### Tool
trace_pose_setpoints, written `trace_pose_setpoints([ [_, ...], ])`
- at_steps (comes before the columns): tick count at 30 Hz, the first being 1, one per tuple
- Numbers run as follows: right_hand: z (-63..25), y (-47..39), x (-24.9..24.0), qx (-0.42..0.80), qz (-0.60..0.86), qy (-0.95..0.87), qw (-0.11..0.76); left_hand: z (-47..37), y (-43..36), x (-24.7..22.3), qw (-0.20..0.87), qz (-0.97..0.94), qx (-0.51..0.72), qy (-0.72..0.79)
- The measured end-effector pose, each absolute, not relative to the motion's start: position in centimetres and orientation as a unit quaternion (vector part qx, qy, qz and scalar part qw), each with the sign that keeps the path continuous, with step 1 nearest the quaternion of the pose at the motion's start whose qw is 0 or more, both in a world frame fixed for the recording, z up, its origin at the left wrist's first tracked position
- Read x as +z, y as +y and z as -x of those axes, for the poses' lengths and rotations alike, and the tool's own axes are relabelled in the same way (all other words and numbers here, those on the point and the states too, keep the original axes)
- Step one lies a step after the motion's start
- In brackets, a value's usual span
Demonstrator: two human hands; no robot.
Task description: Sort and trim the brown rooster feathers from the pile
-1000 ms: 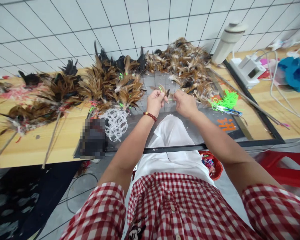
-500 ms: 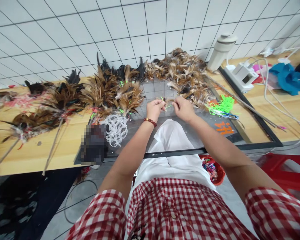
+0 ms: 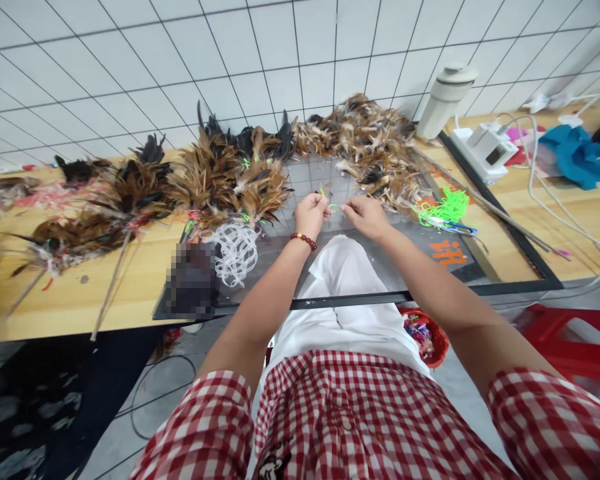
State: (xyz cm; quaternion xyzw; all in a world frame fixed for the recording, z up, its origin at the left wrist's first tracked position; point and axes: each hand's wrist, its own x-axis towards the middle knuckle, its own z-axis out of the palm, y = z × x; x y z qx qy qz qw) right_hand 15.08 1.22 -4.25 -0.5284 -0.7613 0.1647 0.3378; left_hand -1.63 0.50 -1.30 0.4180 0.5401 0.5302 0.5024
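Over the dark glass panel [image 3: 275, 257], my left hand [image 3: 311, 215] is closed in a pinch, with a dark red bead bracelet at its wrist. Its fingertips hold a thin bright green string [image 3: 333, 205], looped about a small feather that barely shows. My right hand [image 3: 367, 217] faces it a short way off, thumb and fingers pinched at the string's other end; that grip is too small to see clearly. Brown feather bunches [image 3: 263, 183] lie left of my hands, some tied with green. Loose brown and white feathers [image 3: 380, 153] are heaped behind my right hand.
Cut green strings [image 3: 447, 207] lie right, beside blue-handled scissors [image 3: 463, 228]. White looped strapping [image 3: 235, 253] sits left. A white bottle [image 3: 445, 100] and a power strip [image 3: 480, 157] with cables stand at the back right. Sticks with feathers [image 3: 113, 283] reach the left table edge.
The view has shifted slightly. My hands stay close together, and the green string between them is now shorter and curled; the small feather shows less. Part of another person's arm appears at the left edge.
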Motion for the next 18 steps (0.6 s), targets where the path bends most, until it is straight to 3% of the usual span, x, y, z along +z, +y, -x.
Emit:
trace_pose_setpoints([
  [4,-14.6,1.4,-3.9,0.291,0.485,-0.731,0.382,1.9,0.4,-2.0,0.441,-0.54,0.53,0.483],
  [10,-14.9,1.4,-2.2,0.405,0.396,-0.704,0.428,2.6,0.5,-3.4,0.199,-0.75,0.485,0.404],
  [13,-14.9,1.1,-2.0,0.464,0.401,-0.619,0.49,2.6,0.9,-4.1,0.185,-0.756,0.49,0.391],
  [18,-14.4,0.9,-2.3,0.515,0.421,-0.499,0.556,2.6,1.7,-4.7,0.256,-0.669,0.537,0.446],
])
